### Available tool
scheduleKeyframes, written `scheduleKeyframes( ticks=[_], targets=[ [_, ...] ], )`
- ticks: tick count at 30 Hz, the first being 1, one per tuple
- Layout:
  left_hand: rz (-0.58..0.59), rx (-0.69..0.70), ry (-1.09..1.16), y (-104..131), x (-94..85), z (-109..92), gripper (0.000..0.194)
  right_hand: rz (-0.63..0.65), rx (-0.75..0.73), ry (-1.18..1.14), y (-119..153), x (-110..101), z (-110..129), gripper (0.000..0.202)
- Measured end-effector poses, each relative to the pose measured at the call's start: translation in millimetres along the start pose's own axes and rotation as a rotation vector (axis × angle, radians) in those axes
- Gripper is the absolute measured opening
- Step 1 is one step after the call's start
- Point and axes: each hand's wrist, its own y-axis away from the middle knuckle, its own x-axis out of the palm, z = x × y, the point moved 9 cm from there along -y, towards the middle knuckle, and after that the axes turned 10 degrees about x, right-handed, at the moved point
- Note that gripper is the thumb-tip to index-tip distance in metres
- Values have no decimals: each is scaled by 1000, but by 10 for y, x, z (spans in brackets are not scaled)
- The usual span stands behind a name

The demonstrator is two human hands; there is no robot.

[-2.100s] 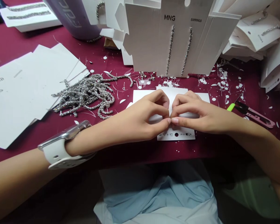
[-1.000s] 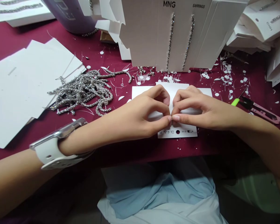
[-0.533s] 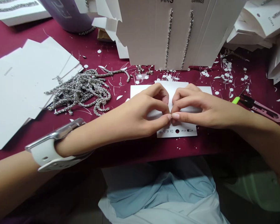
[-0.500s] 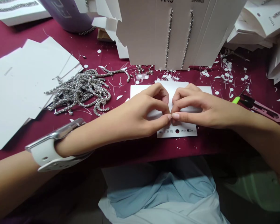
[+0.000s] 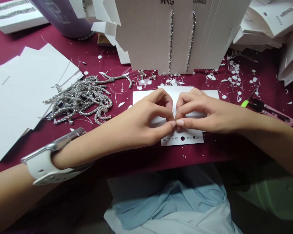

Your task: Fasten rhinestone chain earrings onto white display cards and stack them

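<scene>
A white earring card (image 5: 183, 140) lies near the table's front edge, its printed strip with a round hole toward me. Over its middle, my left hand (image 5: 152, 115) and my right hand (image 5: 202, 112) meet fingertip to fingertip. Each hand pinches thumb against forefinger, and what sits between the tips is too small to make out. Left of them rests a heap of silver chain earrings (image 5: 75, 100). Behind the card stands a larger white earring card (image 5: 146, 39) with two silver chains hanging on it.
Blank white cards (image 5: 19, 87) are stacked at the left. A purple cup (image 5: 68, 19) stands behind them. On the right lie a pink cutter (image 5: 273, 112) and piled cards (image 5: 258, 32). White paper scraps (image 5: 234, 74) litter the maroon cloth (image 5: 136, 156).
The whole view has shifted slightly, with things appearing a little lower and further left. Both hands keep the same pinched pose over the card.
</scene>
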Motion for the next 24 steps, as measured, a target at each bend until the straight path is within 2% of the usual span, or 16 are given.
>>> scheduleKeyframes(
  ticks=[20, 24],
  targets=[
    [34, -106, -7, -21, 17, 31, 17, 14, 64, -2, -10, 18, -12, 24],
    [7, -75, -4, -23, 4, 28, 17, 20, 69, 4, -11, 21, -15, 26]
  ],
)
